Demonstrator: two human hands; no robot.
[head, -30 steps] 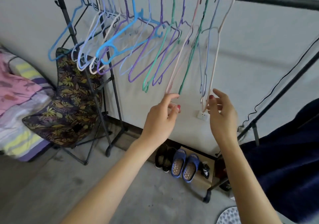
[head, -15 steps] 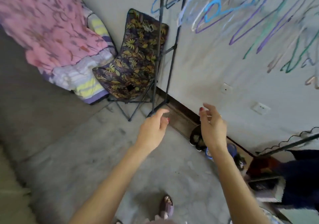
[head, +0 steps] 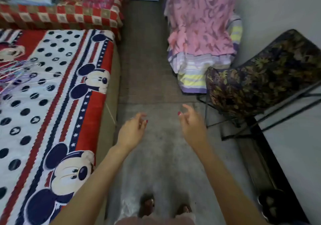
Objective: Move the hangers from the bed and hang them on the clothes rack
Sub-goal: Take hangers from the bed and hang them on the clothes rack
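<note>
Both hands empty, fingers loosely curled. Hangers (head: 16,73) on bed (head: 57,103), far left of left hand (head: 132,131); right hand (head: 192,124) farther off.

Hangers (head: 16,75) on the bed (head: 57,92) at left (far edge), folding chair (head: 260,79) right, floor (head: 152,72) between

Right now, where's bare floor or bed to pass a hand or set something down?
Free: the concrete floor strip between the bed and the pink-draped pile, under both empty hands, left hand and right hand. The bed's near polka-dot half is bare too. Crowded: hangers at the bed's left edge; folding chair legs on the right.
</note>
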